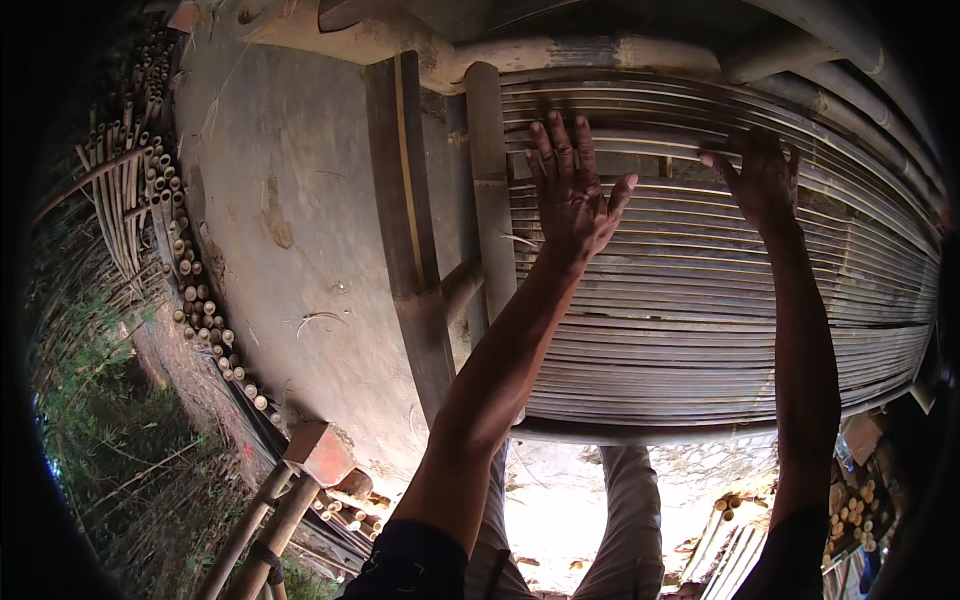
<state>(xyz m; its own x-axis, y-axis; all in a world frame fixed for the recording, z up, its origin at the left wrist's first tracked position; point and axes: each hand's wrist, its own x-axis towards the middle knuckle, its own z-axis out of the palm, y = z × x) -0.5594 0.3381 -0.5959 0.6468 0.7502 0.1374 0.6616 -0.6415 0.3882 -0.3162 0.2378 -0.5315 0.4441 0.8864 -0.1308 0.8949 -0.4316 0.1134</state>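
Note:
Bamboo slats (680, 272) lie side by side, forming a slatted surface in front of me. My left hand (572, 192) is open, palm down over the far slats near their left end, fingers spread and thumb out to the right. To its right my right hand (764, 185) reaches over the same far slats, thumb apart and its shadowed fingers pointing away; it looks open and no held object shows. Between the hands a wider gap in the slats shows, with a short upright piece visible in it. Whether either palm presses on the slats is hard to tell.
A thick bamboo pole (600, 53) runs along the far side. Left of the slats stand a dark bamboo post (405, 215) and a concrete floor (290, 200). Cut bamboo poles (195, 300) are stacked at the far left, and a brick-red block (322, 455) lies lower left.

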